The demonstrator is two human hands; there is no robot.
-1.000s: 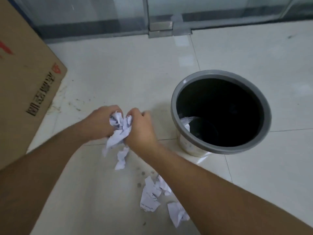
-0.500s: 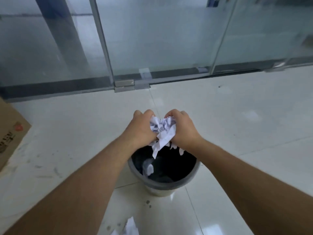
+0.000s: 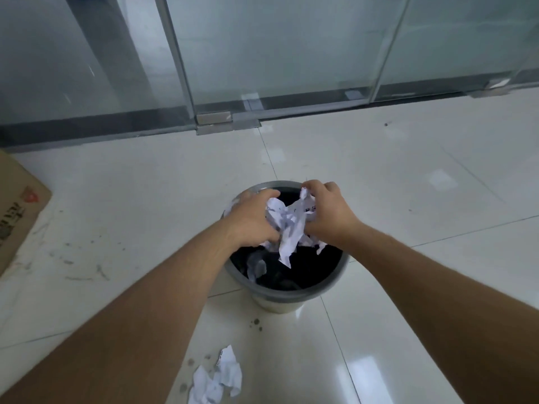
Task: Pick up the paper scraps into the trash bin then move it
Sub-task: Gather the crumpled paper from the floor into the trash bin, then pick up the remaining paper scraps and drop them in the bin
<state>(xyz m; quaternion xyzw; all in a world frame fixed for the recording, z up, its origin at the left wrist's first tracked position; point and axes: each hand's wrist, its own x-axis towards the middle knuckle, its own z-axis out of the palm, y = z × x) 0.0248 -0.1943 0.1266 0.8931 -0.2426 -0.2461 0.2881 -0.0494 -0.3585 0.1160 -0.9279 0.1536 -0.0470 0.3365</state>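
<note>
Shifted slightly apart since half a second ago, and lower over the opening, with a long white strip now dangling deeper toward the dark interior. Seen from the head view only: left hand (image 3: pixel 252 221) and right hand (image 3: pixel 331 214) pressed in from either side of a crumpled wad of white printed paper scraps (image 3: pixel 287 225), fingers (image 3: pixel 268 196) curled and clenched on the wad, not yet let go. Held directly above the mouth of the round grey plastic trash bin (image 3: pixel 335 282), inside the ring of its rim, so straight down is the only direction the drop needs. Longest loose strip hanging roughly vertical, tip already below rim level by the look of it. Neither hand clearly nearer; both equally on the load. Inside the bin, a pale scrap or two faintly visible against black, too dim to count.

Lying behind, near the bottom edge by the left forearm: another small cluster of torn white paper pieces (image 3: pixel 217 377) on the glossy white tiled floor (image 3: pixel 423 185), well apart from the bin, so probably another gathering pass before any move of the bin. Open floor to the right and ahead up to the frosted glass partition (image 3: pixel 277 48); brown cardboard box (image 3: pixel 17 208) off to the left, well clear. Some risk of a light strip drifting outside the rim on release.
</note>
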